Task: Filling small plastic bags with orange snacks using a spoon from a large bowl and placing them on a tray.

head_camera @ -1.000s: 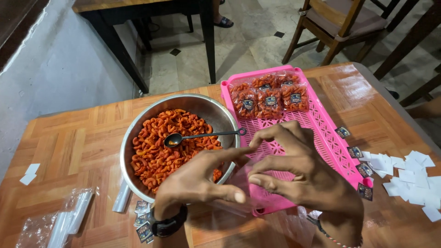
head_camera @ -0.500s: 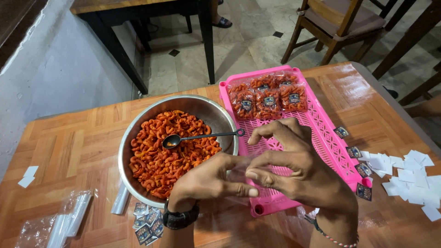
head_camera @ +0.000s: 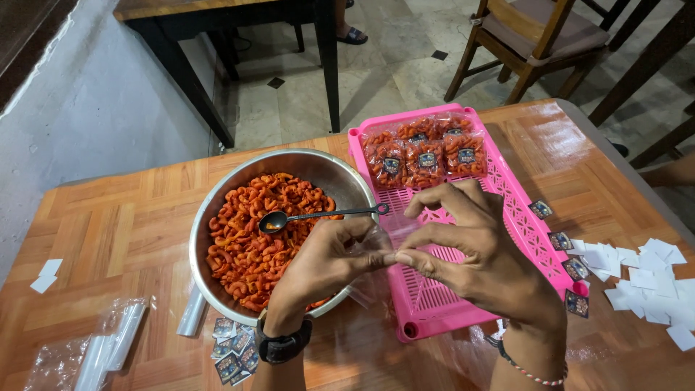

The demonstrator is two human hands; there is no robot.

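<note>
My left hand and my right hand meet over the table's near side, both pinching the top of a small clear plastic bag that hangs between them. Just behind my left hand stands a steel bowl full of orange-red curled snacks. A dark spoon rests across the snacks. Under my right hand lies a pink slotted tray with several filled snack packets at its far end.
Small dark stickers lie by my left wrist and more stickers along the tray's right side. White paper scraps lie at right. A stack of clear bags sits near left. Wooden chairs and another table stand beyond.
My hands came together: the left hand's fingers curled in and now pinch the clear bag against the right hand's fingertips, slightly higher than before.
</note>
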